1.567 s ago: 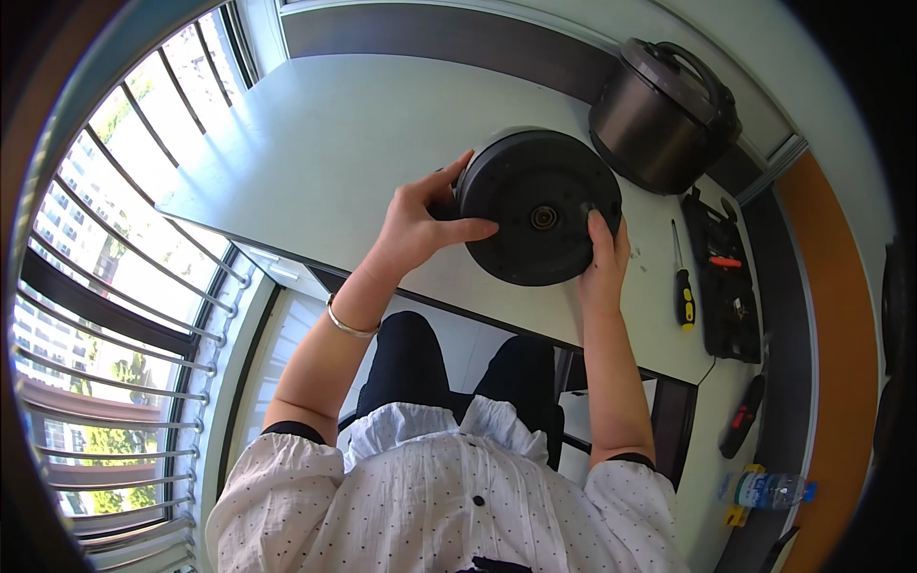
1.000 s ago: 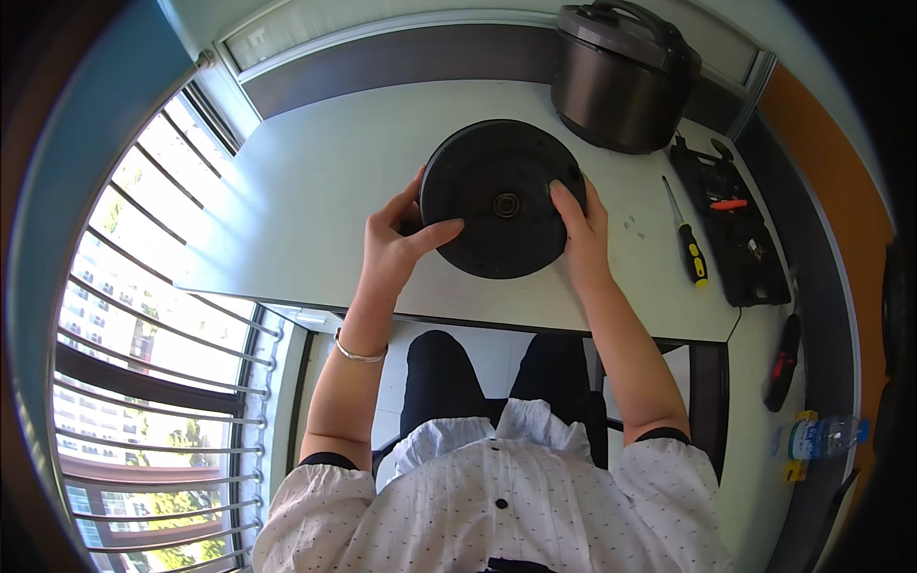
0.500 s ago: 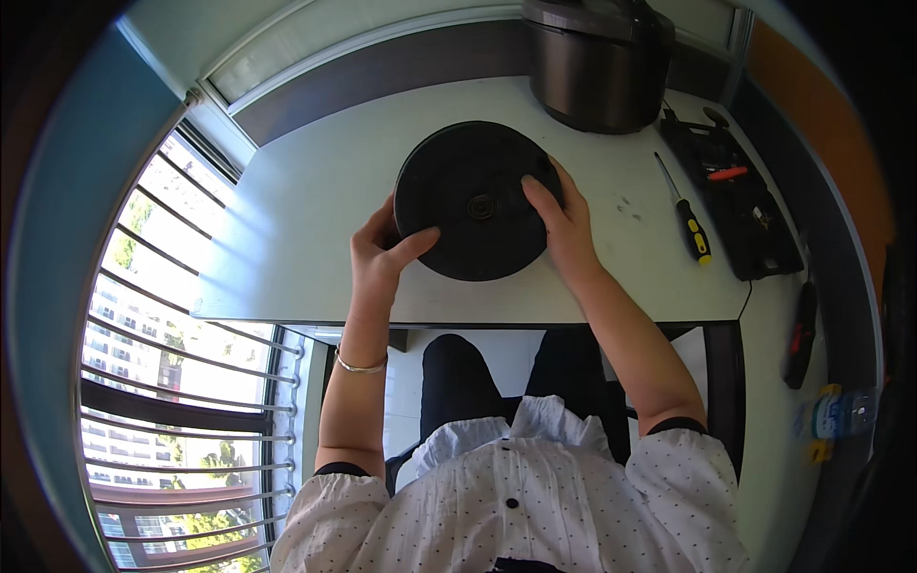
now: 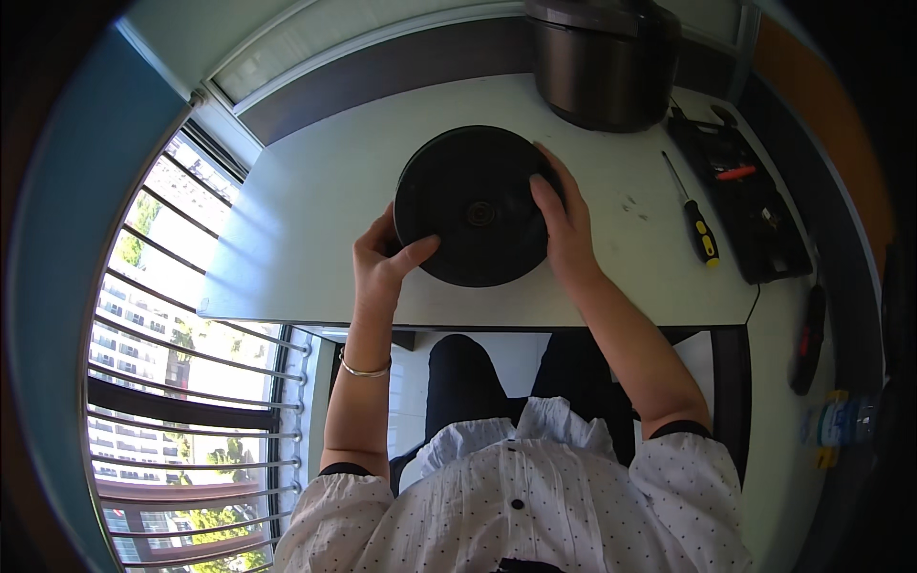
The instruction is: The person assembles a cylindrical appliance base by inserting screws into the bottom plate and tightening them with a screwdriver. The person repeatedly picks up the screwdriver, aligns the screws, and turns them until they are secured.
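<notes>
Fingers of both hands, in the head view, are closed around the rim of a round black object (image 4: 478, 220), its flat face turned up toward the camera, small rings at its middle. It sits between the hands, over the near part of the pale worktop (image 4: 296, 229); whether its underside touches the surface is hard to say from this angle. Left hand (image 4: 380, 260) grasps its lower left edge, thumb laid on the face; right hand (image 4: 565, 229) grasps the right edge, thumb likewise on top. A metal bracelet (image 4: 364, 371) circles the left wrist.

Behind, toward the right, stands a dark brown cooker (image 4: 602, 76). Near the right hand lies a screwdriver (image 4: 700, 229) (black and yellow handle), just beside an open black tool case (image 4: 743, 215) with something red (image 4: 735, 174) in it. Farther right, in dimmer light, is a plastic bottle (image 4: 845, 421).
</notes>
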The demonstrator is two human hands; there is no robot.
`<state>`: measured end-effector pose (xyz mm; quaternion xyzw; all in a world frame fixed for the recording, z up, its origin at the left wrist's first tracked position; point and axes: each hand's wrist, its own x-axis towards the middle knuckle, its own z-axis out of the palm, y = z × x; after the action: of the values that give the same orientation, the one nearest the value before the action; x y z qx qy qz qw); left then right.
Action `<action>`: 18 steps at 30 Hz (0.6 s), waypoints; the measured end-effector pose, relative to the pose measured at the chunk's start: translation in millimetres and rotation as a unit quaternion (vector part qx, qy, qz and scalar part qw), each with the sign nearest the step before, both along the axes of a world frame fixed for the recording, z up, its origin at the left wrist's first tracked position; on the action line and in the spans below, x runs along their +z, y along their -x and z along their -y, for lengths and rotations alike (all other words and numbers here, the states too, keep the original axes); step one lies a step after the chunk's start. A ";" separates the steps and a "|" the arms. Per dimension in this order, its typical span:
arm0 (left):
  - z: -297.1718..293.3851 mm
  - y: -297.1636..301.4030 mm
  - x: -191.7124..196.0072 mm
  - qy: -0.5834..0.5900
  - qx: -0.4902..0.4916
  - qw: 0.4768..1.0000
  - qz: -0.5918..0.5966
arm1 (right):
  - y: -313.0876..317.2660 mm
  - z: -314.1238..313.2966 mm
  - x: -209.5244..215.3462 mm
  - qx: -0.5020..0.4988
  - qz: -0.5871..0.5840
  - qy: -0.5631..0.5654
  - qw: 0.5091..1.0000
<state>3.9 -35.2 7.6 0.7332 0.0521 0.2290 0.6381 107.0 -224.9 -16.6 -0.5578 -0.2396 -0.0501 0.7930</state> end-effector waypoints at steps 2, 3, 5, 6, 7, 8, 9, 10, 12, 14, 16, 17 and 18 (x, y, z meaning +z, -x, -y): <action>1.3 0.4 0.3 0.019 -0.015 1.000 0.018 | 2.4 -3.3 5.0 -0.012 0.014 -0.010 1.000; 1.5 0.3 -0.1 0.029 -0.022 0.999 0.027 | 3.9 -5.0 6.8 -0.018 0.021 -0.015 0.999; -0.8 -0.3 -4.7 0.013 -0.020 0.999 0.033 | 4.3 -1.8 8.1 0.002 0.001 -0.003 1.000; -1.9 0.0 -6.1 0.005 -0.019 0.999 0.035 | 4.6 -0.4 8.5 0.013 -0.008 0.004 1.000; -0.5 -0.3 -7.4 0.013 -0.021 0.999 0.040 | 4.5 0.2 8.0 0.008 0.000 0.007 1.000; 1.0 -0.4 -8.0 0.021 -0.024 0.998 0.045 | 4.4 0.1 7.0 0.003 0.009 0.010 1.000; 1.1 -0.2 -8.6 0.029 -0.026 0.998 0.050 | 4.3 -0.2 6.1 -0.002 0.017 0.012 1.000; -0.1 -0.3 -11.4 0.028 -0.024 0.998 0.053 | 4.3 0.3 5.5 -0.005 0.027 0.015 1.000; -3.4 -1.5 -18.0 0.026 -0.020 0.998 0.058 | 4.2 0.7 5.7 -0.010 0.047 0.019 0.999; -5.5 -1.0 -21.7 0.015 -0.023 0.998 0.060 | 5.1 0.9 6.0 -0.016 0.059 0.028 0.998; -6.6 -1.1 -24.1 0.008 -0.024 0.998 0.062 | 5.6 0.9 6.1 -0.022 0.069 0.035 0.997; -6.7 -0.9 -24.3 0.007 -0.024 0.998 0.062 | 5.8 1.0 5.6 -0.025 0.072 0.038 0.996; -6.8 -1.0 -24.4 0.005 -0.024 0.998 0.063 | 5.9 1.0 5.6 -0.027 0.075 0.041 0.996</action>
<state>4.9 -28.4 -16.8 0.7153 -0.0044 0.2593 0.6489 101.1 -225.9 -10.9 -0.5909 -0.2850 -0.1036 0.7475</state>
